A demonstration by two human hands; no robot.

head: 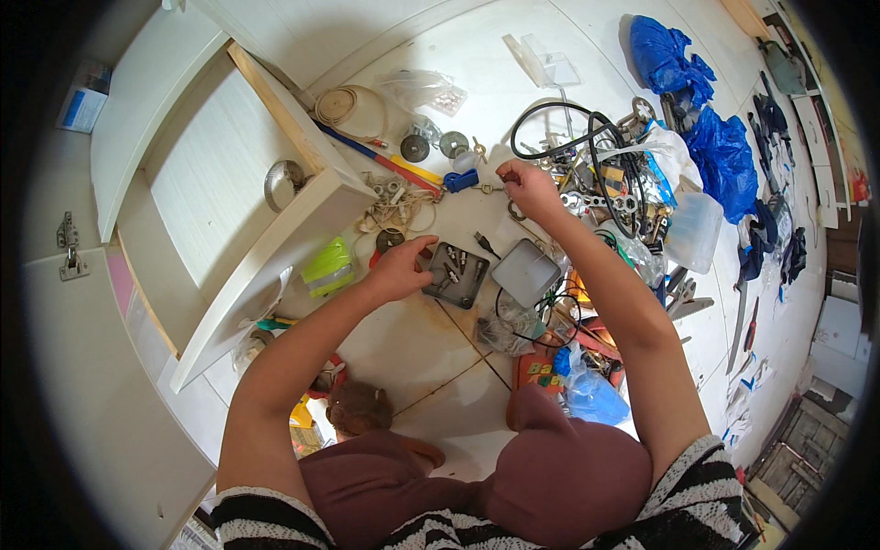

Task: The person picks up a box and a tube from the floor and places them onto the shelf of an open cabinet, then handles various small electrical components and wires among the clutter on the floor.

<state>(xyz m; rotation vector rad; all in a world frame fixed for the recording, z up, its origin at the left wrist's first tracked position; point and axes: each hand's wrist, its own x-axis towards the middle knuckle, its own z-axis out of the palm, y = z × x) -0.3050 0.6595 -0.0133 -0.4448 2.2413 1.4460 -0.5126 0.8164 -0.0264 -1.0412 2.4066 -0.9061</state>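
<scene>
My left hand [400,272] hovers at the left edge of a small grey tin [474,297], fingers apart and apparently holding nothing. Several dark metal fittings [451,273] lie inside the tin. Its matching lid or second half [526,273] rests just to the right. Farther forward, my right hand [531,190] has its thumb and fingertips pinched together; whether a small item is between them is hidden. Close to those fingertips are a key [487,188], a blue plastic clip [460,181] and a heap of keys and metal parts. A short black cable with a USB plug [483,240] lies between both hands.
An open white drawer [227,158] juts in at left. A looped black cable [605,130], a clear plastic box [694,232] and blue plastic bags [722,165] crowd the right. Coiled strap [337,106], round dark discs [414,148] and a reflective yellow band [328,267] lie around the tiled floor [426,350].
</scene>
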